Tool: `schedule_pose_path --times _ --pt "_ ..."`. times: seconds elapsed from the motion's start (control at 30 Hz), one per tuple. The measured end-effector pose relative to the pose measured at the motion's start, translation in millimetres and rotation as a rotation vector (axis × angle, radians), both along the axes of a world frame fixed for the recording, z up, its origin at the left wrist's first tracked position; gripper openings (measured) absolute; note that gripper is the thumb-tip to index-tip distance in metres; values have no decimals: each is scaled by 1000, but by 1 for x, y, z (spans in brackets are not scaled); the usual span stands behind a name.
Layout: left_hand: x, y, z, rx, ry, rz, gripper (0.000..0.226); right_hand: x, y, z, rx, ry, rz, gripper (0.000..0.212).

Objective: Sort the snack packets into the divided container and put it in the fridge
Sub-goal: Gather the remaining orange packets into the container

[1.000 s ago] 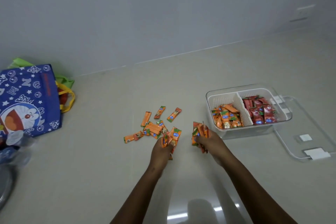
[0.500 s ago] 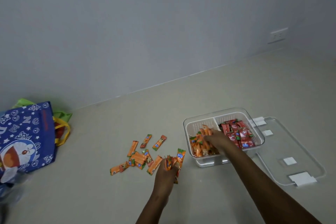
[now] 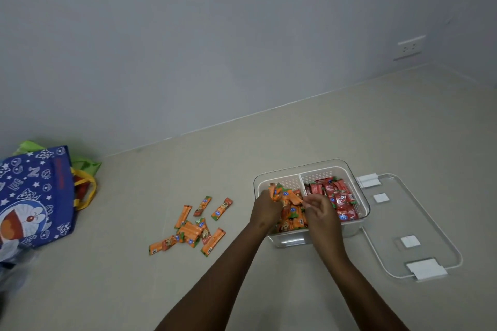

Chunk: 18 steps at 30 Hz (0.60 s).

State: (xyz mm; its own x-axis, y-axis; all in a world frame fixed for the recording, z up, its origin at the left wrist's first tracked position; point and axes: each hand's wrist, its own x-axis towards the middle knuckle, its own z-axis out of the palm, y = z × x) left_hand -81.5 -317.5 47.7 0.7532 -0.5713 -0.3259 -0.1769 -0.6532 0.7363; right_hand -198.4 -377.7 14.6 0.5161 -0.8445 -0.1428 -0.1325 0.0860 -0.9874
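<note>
A clear divided container (image 3: 352, 174) sits on the pale floor. Its left compartment holds orange snack packets (image 3: 291, 219); its right compartment holds red packets (image 3: 340, 197). My left hand (image 3: 265, 209) is over the left compartment, closed on a bunch of orange packets (image 3: 282, 192). My right hand (image 3: 318, 212) hovers beside it over the divider, fingers curled and touching the bunch's right end. Several loose orange packets (image 3: 192, 228) lie on the floor left of the container.
The container's clear lid (image 3: 430, 226) lies flat to the right. A blue printed tote bag (image 3: 32, 199) over a green bag stands at the far left. A grey wall with a socket (image 3: 408, 47) runs behind.
My left hand carried its bunch of orange packets from the floor pile to above the left compartment. My right hand has let go its packets there and lifted toward the left hand.
</note>
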Motion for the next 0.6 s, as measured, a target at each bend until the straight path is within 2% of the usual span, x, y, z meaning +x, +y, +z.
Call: schedule_pose_path --times 0.1,0.17,0.23,0.37,0.5,0.6 --pt "7 -17 -19 145 6 -56 22 -8 -2 0 -13 -8 13 22" --pt "10 -20 -29 160 48 -75 30 -12 -3 1 -20 -22 19 21" --pt "7 -19 -28 115 40 -109 35 -16 -3 3 -16 -42 32 21" --pt "3 5 -18 38 -135 -87 37 -14 5 4 9 -69 32 22" --pt "10 54 -21 -138 -255 -31 21 1 22 6 23 -80 88 19" --pt "22 99 -32 -164 -225 71 16 17 43 10 26 -80 154 15"
